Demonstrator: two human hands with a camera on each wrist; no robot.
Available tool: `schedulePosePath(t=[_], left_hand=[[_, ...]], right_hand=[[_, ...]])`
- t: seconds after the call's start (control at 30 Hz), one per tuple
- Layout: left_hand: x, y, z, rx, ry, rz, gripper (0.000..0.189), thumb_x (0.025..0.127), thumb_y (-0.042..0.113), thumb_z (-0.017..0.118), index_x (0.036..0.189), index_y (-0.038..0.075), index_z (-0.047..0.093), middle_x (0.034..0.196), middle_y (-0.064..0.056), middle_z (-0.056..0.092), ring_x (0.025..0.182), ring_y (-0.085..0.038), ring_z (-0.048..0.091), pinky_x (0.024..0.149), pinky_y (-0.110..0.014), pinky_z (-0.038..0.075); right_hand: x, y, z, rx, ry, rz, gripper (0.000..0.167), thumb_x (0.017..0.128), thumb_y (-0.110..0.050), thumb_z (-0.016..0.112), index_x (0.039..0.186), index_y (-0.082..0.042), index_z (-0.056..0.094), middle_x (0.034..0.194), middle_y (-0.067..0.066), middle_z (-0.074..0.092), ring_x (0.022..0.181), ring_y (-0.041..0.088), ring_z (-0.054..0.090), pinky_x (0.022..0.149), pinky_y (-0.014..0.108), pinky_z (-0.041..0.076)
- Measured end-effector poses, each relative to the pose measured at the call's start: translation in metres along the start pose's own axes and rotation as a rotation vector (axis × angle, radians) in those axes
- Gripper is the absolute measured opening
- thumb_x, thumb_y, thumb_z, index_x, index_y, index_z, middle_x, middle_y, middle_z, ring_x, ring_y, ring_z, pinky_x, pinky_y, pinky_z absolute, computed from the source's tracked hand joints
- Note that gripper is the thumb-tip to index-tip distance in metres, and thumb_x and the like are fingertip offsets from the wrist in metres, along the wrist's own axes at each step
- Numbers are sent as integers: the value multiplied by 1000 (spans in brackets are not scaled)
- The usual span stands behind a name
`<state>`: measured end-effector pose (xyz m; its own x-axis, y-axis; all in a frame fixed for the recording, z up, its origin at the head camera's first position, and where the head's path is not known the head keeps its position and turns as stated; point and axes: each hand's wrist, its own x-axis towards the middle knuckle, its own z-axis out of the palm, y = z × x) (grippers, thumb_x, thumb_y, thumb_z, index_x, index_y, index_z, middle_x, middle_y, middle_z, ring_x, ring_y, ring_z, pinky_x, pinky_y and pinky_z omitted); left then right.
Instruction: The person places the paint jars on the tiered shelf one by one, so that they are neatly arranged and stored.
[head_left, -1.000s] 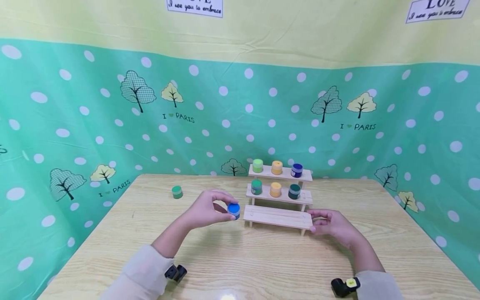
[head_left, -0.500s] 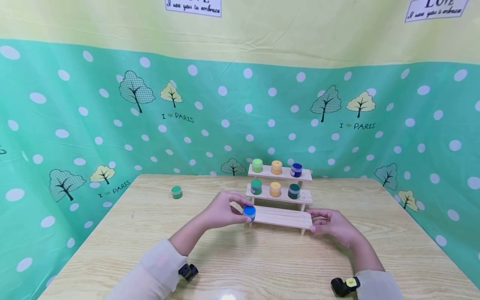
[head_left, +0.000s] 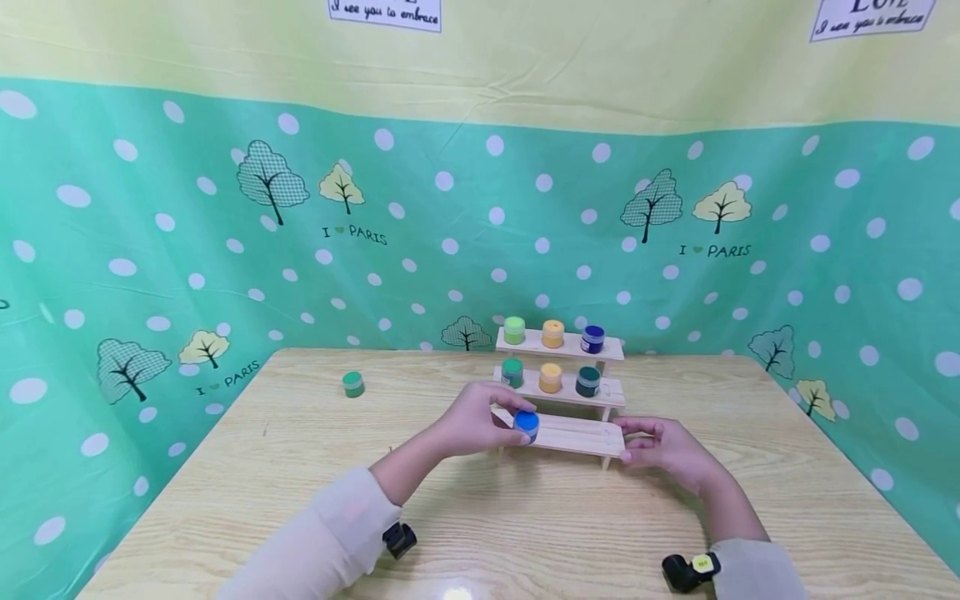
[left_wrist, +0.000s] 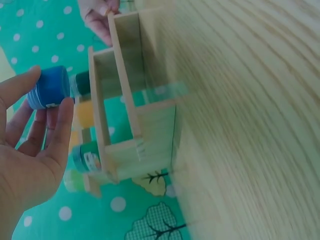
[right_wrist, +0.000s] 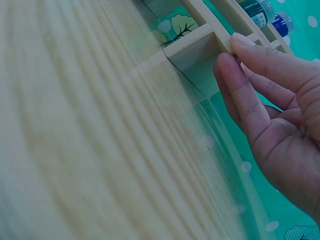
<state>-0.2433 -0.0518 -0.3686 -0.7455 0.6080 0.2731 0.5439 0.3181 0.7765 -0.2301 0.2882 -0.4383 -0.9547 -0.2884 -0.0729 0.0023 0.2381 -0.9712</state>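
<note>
Between thumb and fingers, my left hand (head_left: 480, 421) holds a small blue paint jar (head_left: 527, 425) above the left part of the lowest step of a three-step wooden display stand (head_left: 573, 435). The left wrist view shows the blue jar (left_wrist: 49, 87) raised off that step, its lid turned up. My right hand (head_left: 663, 450) pinches the right end of the same step; in the right wrist view the thumb (right_wrist: 245, 41) lies at the board's corner. Light green (head_left: 514, 331), orange and dark blue jars stand on the top step; green (head_left: 512, 372), orange and dark green jars on the middle one.
One more green jar (head_left: 353, 384) stands alone at the back left of the wooden table (head_left: 570, 533). A green dotted cloth (head_left: 420, 217) hangs behind the table and along its sides.
My left hand has carried the blue jar rightward, from left of the stand to over its lowest step. The right hand stays at the step's right end.
</note>
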Motion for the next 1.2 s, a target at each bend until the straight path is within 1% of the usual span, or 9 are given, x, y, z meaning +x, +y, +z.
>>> schedulePosePath(t=[0.17,0.37,0.5,0.63,0.77,0.9,1.0,1.13,1.2], left_hand=[[7,2,7,7,14,-7,32,78,10,83,109,5,74,105,0,70,94,-12,62,71,-21,57],[16,3,16,-33,18,-34,31,78,7,83,107,4,74,104,0,70,93,-16,65,72,-20,57],[21,1,22,-41,34,-42,32,78,8,83,108,3,73,99,2,70,89,-11,66,71,-20,56],[26,-2,28,-33,66,-73,34,76,10,85,108,5,74,95,6,68,87,-4,63,72,-20,56],[31,-3,34,-1,82,-97,36,76,13,86,109,6,74,97,7,69,87,-3,62,78,-23,55],[35,-3,39,26,88,-123,35,76,15,86,108,9,75,100,6,71,89,-3,63,83,-23,53],[37,-5,44,24,92,-157,33,75,15,86,106,11,75,100,7,71,89,-3,64,82,-21,53],[40,-10,50,-11,95,-203,31,75,12,86,105,13,76,99,7,70,89,-4,64,79,-19,54],[41,-12,53,-22,98,-210,31,75,11,86,104,12,76,98,6,69,88,-4,64,76,-19,54]], right_hand=[[0,0,-1,9,-13,-10,70,81,-6,79,138,13,42,124,23,58,97,22,65,83,33,57],[0,-1,-2,5,-15,-6,71,81,-7,78,138,13,42,122,22,60,96,21,66,83,31,57],[1,1,-3,0,-18,-7,71,81,-7,79,138,14,42,122,22,60,97,23,66,83,32,57],[2,2,-3,-5,-24,-15,71,81,-7,79,138,14,42,123,22,60,97,23,66,84,32,56],[1,0,-3,-5,-27,-17,71,81,-8,79,138,14,41,122,21,60,97,22,66,84,31,56],[0,-1,-2,-9,-25,-14,71,81,-8,79,138,14,42,121,21,61,97,21,66,83,31,56],[0,0,-2,-11,-24,-11,71,81,-9,79,138,13,42,122,21,61,97,21,67,84,31,56],[1,1,-2,-10,-24,-8,71,82,-9,79,138,13,42,123,22,60,97,22,66,84,31,56],[1,1,-2,-8,-16,2,71,81,-10,79,138,13,43,122,22,60,97,22,66,84,32,56]])
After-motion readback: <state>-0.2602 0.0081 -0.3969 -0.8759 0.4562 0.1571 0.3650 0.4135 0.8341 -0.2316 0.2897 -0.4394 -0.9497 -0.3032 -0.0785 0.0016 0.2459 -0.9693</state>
